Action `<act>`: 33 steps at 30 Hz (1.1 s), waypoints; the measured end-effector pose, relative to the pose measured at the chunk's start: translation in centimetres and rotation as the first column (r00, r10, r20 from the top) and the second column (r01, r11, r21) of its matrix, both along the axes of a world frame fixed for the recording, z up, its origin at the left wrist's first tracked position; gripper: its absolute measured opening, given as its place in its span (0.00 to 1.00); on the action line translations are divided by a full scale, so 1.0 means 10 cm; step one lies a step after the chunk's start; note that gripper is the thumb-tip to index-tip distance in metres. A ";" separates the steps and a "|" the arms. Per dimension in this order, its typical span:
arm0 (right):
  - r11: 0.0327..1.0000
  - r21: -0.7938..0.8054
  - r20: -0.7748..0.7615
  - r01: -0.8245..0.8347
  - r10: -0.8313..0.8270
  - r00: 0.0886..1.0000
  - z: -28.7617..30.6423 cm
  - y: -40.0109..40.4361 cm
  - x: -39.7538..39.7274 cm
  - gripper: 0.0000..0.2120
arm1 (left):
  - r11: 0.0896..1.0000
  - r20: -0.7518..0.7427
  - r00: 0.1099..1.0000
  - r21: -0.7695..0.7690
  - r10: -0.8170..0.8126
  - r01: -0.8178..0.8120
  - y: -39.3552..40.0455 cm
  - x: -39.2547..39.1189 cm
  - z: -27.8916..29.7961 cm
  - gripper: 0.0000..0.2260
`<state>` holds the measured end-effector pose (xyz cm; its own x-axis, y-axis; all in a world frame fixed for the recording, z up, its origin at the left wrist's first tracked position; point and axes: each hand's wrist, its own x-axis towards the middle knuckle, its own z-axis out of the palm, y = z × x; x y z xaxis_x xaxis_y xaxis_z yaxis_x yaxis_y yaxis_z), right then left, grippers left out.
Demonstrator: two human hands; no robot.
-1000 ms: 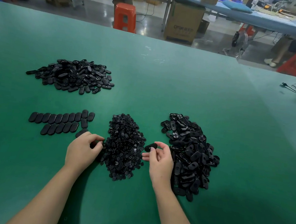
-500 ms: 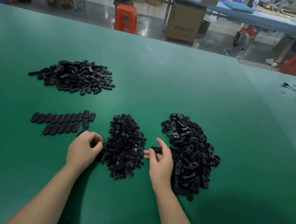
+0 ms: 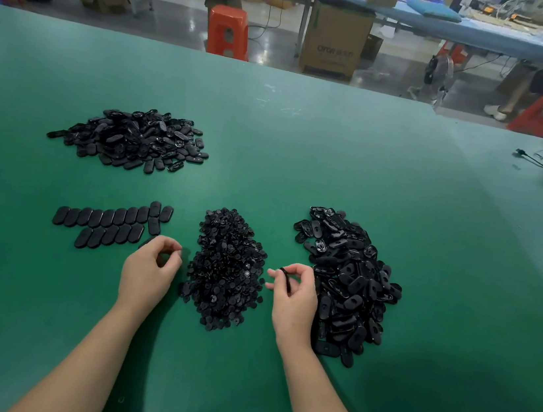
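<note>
Head camera, looking down: your right hand [image 3: 296,299] pinches a black oval shell [image 3: 285,278] between thumb and forefinger. The thin, glossy piece is turned edge-on and held just off the matte green tabletop [image 3: 305,148], between two heaps. Your left hand [image 3: 150,273] is curled, thumb drawn towards the fingertips, at the left edge of the middle heap [image 3: 225,269]. Whether it holds anything cannot be told.

The middle heap is a grainy mound of small, roundish black pieces. Just to the right of your right hand lies the right heap [image 3: 350,278] of larger oval shells, shiny and hollow-backed, some showing moulded recesses. To the left of your left hand, smooth oval caps are laid flat in two rows [image 3: 109,224], touching side by side. A far heap [image 3: 134,139] of mixed glossy ovals sits well apart beyond them. Past the table edge stand an orange plastic stool [image 3: 228,30] and a cardboard box [image 3: 335,39].
</note>
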<state>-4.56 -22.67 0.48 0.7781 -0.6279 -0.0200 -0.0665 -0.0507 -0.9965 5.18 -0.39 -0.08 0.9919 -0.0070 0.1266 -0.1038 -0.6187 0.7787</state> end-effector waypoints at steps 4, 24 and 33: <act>0.999 -0.035 0.011 0.013 -0.013 1.000 0.00 0.01 0.01 0.07 | 1.000 -0.012 1.000 0.017 -0.008 0.009 0.00 0.01 0.00 0.10; 0.965 -0.262 -0.053 0.015 -0.030 0.998 -0.04 -0.02 0.02 0.14 | 0.999 -0.024 0.999 -0.027 0.021 -0.022 0.01 -0.01 0.04 0.10; 0.990 -0.144 -0.027 0.006 -0.010 1.000 -0.07 -0.04 0.03 0.12 | 0.999 -0.006 0.999 0.026 -0.040 0.040 0.01 0.00 0.04 0.11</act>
